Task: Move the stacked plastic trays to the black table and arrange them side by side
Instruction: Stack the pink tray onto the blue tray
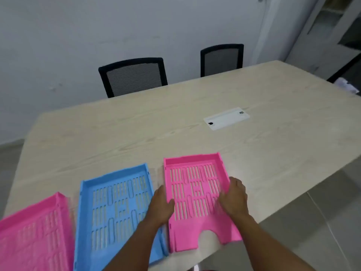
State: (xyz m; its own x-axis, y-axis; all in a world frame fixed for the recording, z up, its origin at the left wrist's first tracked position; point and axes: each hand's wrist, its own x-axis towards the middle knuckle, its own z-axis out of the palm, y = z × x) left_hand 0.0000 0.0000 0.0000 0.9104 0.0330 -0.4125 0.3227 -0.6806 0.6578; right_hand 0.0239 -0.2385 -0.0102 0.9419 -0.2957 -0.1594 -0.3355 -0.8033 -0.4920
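Three slotted plastic trays lie side by side near the front edge of a light wood table point(175, 118). A pink tray point(33, 231) is at the far left, partly cut off by the frame. A blue tray point(115, 208) lies in the middle. Another pink tray point(195, 194) sits at the right, with a curved notch in its near edge. My left hand point(161, 206) grips this right pink tray's left wall. My right hand point(234, 198) holds its right wall, thumb inside. The tray rests flat on the table.
Two black mesh-backed chairs point(134, 75) point(221, 59) stand at the table's far side against a white wall. A white cable hatch point(226, 118) is set into the tabletop. The table's right edge runs diagonally close to the right pink tray, with grey floor tiles point(322, 212) beyond.
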